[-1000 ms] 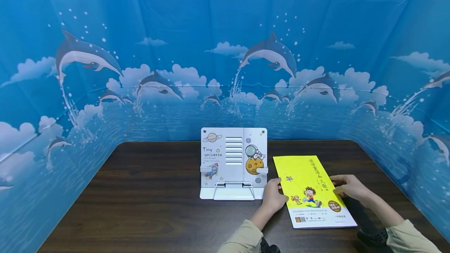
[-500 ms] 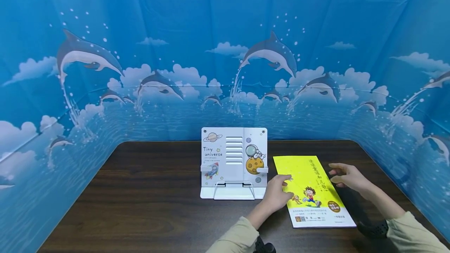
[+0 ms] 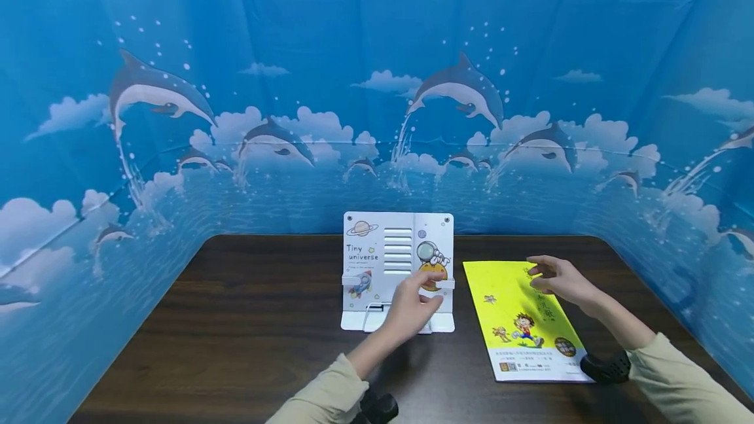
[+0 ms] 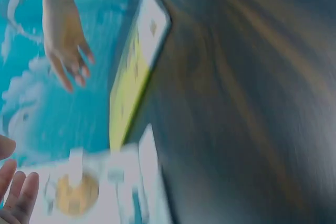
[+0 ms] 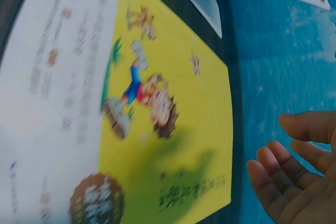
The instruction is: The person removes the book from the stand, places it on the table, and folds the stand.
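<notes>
A white book stand [image 3: 370, 293] printed with "Tiny universe", a rocket and an astronaut stands upright at the middle of the table. My left hand [image 3: 406, 306] is in front of its right half, fingers loosely bent and holding nothing; it covers part of the wire prop [image 3: 369, 318] at the base. To the right, a yellow book [image 3: 501, 293] with a white lower band lies flat on the table. Over its upper right part hovers my right hand [image 3: 562, 280], fingers relaxed, its shadow falling on the cover in the right wrist view.
The dark wood table [image 3: 247, 339] extends left of the stand. A blue cloth [image 3: 306, 51] printed with dolphins and clouds hangs behind the table and along both sides. Each wrist wears a black band [image 3: 607, 366].
Both hands have let go of the book's side edges and lifted. The left hand has moved left to the stand; the right hand has shifted up over the cover. The book stays in place.
</notes>
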Demonstrator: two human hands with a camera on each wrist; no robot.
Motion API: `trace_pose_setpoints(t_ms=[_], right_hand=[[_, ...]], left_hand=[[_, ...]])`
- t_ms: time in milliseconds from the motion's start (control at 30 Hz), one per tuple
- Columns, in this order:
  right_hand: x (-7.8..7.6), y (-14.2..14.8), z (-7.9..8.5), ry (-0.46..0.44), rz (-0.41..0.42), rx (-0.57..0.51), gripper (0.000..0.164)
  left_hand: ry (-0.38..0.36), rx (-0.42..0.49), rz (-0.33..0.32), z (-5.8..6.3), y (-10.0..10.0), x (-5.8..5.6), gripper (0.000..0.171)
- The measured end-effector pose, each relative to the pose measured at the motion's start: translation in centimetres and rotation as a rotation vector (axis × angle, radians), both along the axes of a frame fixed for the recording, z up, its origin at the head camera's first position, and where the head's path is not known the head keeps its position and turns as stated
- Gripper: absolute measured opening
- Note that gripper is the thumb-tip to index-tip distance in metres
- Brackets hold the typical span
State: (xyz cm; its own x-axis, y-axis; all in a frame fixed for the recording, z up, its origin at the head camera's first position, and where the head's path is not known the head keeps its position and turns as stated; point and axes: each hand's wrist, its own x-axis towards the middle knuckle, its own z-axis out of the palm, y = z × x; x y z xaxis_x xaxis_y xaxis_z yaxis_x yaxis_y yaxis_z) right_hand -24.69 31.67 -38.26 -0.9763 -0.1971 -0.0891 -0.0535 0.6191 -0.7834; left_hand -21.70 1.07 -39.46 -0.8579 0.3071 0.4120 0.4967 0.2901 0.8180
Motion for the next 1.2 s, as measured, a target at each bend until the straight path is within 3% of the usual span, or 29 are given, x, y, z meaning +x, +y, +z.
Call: trace_pose_setpoints(t_ms=[133,300,500,600,700,833,1067,1200], right_hand=[[-0.6,-1.3,0.7,0.009,0.050,-0.023,0.057],[-1.5,-3.4,1.3,0.020,0.082,-0.043,0.056],[-2.3,-6.2,1.4,0.009,0.105,-0.067,0.055],[-2.5,-7.8,1.3,0.003,0.102,-0.078,0.056],[-2.7,-9.2,1.0,-0.003,0.111,-0.096,0.056],[-2.7,-10.7,0.4,0.006,0.117,-0.110,0.054],[-2.7,-12.7,-0.7,0.061,0.082,-0.180,0.042],[-2.8,-13.3,-1.2,0.105,0.026,-0.182,0.038]], left_hand=[[0.059,-0.001,0.068,0.2,-4.2,-1.1,0.036],[0.079,-0.035,0.223,0.4,-9.3,-2.7,0.036],[0.073,-0.094,0.394,0.1,-13.4,-4.2,0.037],[0.070,-0.100,0.442,-0.1,-14.6,-4.9,0.041],[0.013,-0.084,0.445,-0.3,-15.2,-5.4,0.049],[-0.057,-0.077,0.399,-0.8,-15.3,-6.1,0.057],[-0.034,-0.075,0.310,-1.2,-14.7,-6.4,0.053],[-0.039,-0.077,0.297,-1.3,-14.3,-6.4,0.050]])
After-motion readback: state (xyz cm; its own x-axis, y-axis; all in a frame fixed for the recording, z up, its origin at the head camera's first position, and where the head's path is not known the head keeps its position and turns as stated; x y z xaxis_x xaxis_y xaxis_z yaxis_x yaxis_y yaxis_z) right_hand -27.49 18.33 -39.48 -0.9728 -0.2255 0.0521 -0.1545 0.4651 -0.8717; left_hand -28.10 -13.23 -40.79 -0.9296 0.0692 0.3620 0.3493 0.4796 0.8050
